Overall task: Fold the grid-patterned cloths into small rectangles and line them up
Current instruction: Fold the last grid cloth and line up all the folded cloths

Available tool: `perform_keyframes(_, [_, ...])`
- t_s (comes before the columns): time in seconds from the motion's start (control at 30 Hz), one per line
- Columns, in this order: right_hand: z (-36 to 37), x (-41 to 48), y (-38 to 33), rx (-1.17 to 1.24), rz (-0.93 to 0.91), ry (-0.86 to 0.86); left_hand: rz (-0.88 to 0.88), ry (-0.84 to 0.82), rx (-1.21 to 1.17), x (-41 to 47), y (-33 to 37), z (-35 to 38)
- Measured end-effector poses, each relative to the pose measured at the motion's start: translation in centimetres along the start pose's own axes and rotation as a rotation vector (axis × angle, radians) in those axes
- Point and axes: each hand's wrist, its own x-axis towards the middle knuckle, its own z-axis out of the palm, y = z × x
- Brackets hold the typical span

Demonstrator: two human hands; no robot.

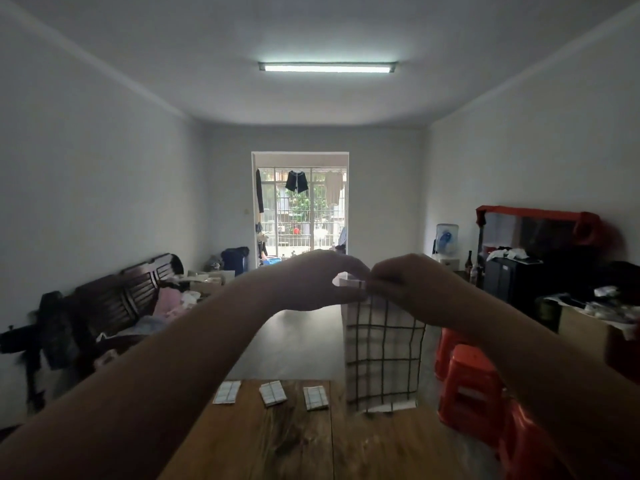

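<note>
A white cloth with a dark grid pattern (382,355) hangs in the air above the far right part of the wooden table (294,441). My left hand (311,282) and my right hand (412,285) pinch its top edge, close together at chest height. Its lower hem nearly touches the tabletop. Three folded grid cloths lie in a row near the table's far edge: one at the left (227,392), one in the middle (273,393), one at the right (315,397).
Red plastic stools (472,386) are stacked right of the table. A dark wooden bench with clothes (131,299) stands along the left wall. A cluttered shelf and dark cabinet (512,278) line the right wall. A balcony door is straight ahead.
</note>
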Motion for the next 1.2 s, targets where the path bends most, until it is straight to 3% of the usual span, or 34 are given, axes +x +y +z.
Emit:
perform_keyframes(0.23, [1.1,-1.1,1.0,0.048,0.082,-0.032,-0.008,0.024,-0.103,-0.1,-0.9,1.9])
perform_keyframes(0.43, [1.1,-3.6,4.7,0.095,0.2,-0.032,-0.16,0.065,-0.124,-1.1,-2.7,2.0])
perform_keyframes(0.63, [4.5,-4.7,3.3,0.202,0.249,0.207,-0.261,0.197,-0.171,-1.6,-2.8,2.4])
perform_keyframes(0.77, [8.9,-4.1,-0.8,0.172,0.145,0.249,-0.333,0.301,-0.242,-0.9,-2.2,3.8])
perform_keyframes(0.93, [11.5,-3.4,-1.6,0.188,0.181,0.312,-0.41,0.376,-0.345,-0.6,-1.4,6.1])
perform_keyframes(1.2, [12.3,-3.2,0.6,0.331,0.262,0.31,-0.449,0.339,-0.573,-2.2,-1.2,7.2])
